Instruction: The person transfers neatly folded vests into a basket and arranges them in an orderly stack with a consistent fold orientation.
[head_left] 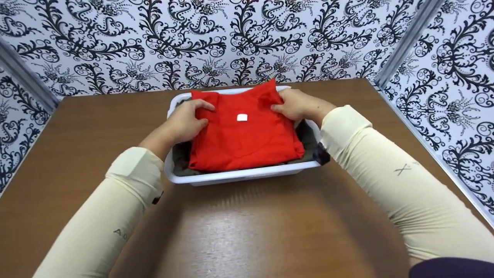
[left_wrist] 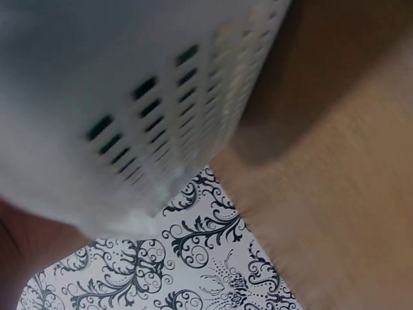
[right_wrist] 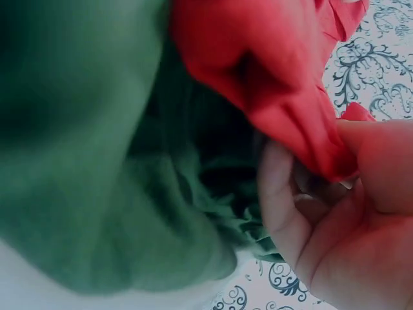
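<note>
A folded red shirt (head_left: pixel 247 135) with a small white label lies in a white plastic basket (head_left: pixel 231 178), on top of dark green cloth (head_left: pixel 181 156). At the shirt's left edge my left hand (head_left: pixel 185 119) grips the fabric, thumb and forefinger showing on top and the other fingers hidden. On the opposite side my right hand (head_left: pixel 295 103) pinches the upper right part of the shirt, which rises to a point there. The right wrist view shows the right hand's fingers (right_wrist: pixel 281 187) curled under the red fabric, close to the green cloth (right_wrist: pixel 97 181).
The basket stands on a brown wooden table (head_left: pixel 239 231), towards its back edge. Behind it rises a white wall (head_left: pixel 208 46) with black scrollwork, with another such panel (head_left: pixel 459 77) on the right. Rows of slots pierce the basket's side (left_wrist: pixel 174 123).
</note>
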Available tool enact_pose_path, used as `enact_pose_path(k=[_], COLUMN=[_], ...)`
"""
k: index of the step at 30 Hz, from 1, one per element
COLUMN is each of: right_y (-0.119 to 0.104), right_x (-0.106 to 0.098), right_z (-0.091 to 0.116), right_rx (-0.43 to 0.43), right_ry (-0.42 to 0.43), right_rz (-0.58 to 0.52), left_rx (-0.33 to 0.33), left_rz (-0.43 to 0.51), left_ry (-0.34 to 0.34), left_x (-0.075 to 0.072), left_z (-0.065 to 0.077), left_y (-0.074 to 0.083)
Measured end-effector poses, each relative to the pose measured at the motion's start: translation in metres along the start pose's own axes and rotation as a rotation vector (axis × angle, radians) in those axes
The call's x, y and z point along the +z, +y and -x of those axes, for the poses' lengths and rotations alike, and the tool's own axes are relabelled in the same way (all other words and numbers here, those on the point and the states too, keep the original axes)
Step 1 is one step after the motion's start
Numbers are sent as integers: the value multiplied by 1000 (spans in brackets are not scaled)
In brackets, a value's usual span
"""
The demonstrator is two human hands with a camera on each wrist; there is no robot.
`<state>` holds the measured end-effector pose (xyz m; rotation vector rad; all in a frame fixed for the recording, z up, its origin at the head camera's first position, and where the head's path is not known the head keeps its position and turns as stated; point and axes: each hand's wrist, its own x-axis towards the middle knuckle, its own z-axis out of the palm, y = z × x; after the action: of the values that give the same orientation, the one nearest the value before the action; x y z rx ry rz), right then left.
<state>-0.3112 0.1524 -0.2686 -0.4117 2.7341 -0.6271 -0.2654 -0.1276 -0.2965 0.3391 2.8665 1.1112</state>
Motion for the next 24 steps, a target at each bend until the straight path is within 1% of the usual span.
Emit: enact_pose_path(k=[3, 5, 10, 14, 20, 22, 24], right_y=[5, 6, 4, 3, 7, 7, 5], right_x=[0, 0, -1, -1, -2, -2, -2], right_z=[-3, -5, -9, -11, -9, -8, -6], right_rx=[20, 29, 54, 80, 108, 113, 97], right_ry=[-51, -60, -57, -90, -148, -148, -125], right_rz=[-2, -8, 58, 74, -2, -17, 48], left_rx=[12, 17, 46, 63, 44, 33, 27], left_rz=[-44, -77, -142, -170, -213, -235, -274], left_ry=[-8, -5, -1, -12, -41, -39, -23], left_x=[5, 8, 11, 12, 11, 11, 10], left_z=[-1, -2, -4, -5, -4, -3, -1], left_y=[-3, -4, -5, -4, -6, -6, -5])
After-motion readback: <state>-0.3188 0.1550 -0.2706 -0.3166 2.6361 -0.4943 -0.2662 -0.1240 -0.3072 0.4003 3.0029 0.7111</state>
